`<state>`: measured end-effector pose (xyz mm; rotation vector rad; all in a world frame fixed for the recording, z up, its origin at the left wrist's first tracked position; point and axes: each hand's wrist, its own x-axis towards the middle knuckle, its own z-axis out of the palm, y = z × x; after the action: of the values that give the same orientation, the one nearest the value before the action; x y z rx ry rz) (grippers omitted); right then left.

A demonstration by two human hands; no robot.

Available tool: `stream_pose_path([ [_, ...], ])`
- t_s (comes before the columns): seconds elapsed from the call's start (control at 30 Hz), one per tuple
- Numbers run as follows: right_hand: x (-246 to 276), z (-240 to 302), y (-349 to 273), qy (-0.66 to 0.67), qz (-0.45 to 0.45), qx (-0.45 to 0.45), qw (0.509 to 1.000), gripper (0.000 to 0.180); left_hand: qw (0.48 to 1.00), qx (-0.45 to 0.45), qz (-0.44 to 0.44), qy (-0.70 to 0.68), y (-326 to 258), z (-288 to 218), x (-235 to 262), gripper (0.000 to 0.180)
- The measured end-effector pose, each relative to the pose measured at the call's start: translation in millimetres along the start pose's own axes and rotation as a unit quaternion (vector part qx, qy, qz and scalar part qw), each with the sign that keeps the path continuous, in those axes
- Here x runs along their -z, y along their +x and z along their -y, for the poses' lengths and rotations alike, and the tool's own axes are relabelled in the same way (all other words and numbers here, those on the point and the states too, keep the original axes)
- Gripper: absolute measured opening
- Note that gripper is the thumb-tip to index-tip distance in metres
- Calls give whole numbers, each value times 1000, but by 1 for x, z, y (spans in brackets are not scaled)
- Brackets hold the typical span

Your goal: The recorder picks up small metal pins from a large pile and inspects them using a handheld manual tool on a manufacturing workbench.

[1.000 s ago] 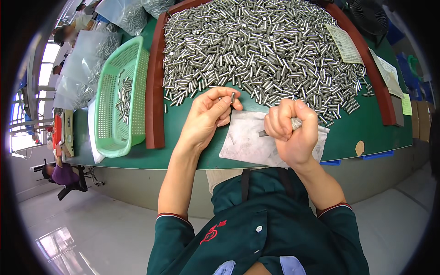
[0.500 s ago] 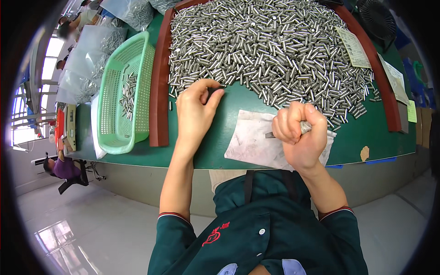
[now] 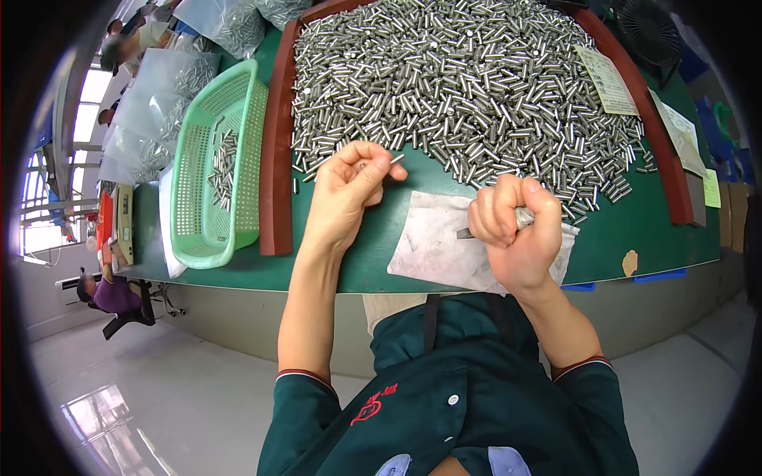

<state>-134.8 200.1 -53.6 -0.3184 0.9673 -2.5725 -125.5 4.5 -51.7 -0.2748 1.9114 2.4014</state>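
Note:
Between the thumb and fingers of my left hand (image 3: 346, 194) is a small shiny metal pin (image 3: 398, 159), its end sticking out to the right. My right hand (image 3: 520, 238) makes a fist around a tool with a flat grey tip (image 3: 464, 233); something whitish shows in its grip, and the tool's exact kind is hidden. This fist is above a stained white cloth (image 3: 429, 246) at the table's near edge. Beyond both hands spreads a big heap of metal pins (image 3: 444, 87) on the green table (image 3: 381, 222).
Dark red rails (image 3: 275, 174) flank the heap. Left of them stands a green perforated basket (image 3: 182, 198) with some pins in it, near plastic bags of pins (image 3: 147, 111) and a scale (image 3: 122, 218). Paper sheets (image 3: 607, 79) lie at right, near a black fan (image 3: 647, 32). Other people sit at far left.
My left hand has drawn back slightly from the heap's edge and turned, and a pin now shows in its fingers. My right hand has barely moved.

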Motion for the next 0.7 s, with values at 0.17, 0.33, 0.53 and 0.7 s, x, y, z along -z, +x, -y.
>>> stream_pose_path([
  [0.17,1,-1,1,6,-3,-2,1000,37,999,23,6,48,-1,3,1,18],
  [0.33,-1,-1,0,7,-4,1,1000,38,997,18,11,70,-2,2,-1,15],
  [0.53,-2,0,-1,-29,-6,-6,1000,40,998,20,16,61,-3,3,-2,15],
  [0.7,1,0,0,20,-1,-1,1000,38,991,1,14,135,-17,-3,-22,7],
])
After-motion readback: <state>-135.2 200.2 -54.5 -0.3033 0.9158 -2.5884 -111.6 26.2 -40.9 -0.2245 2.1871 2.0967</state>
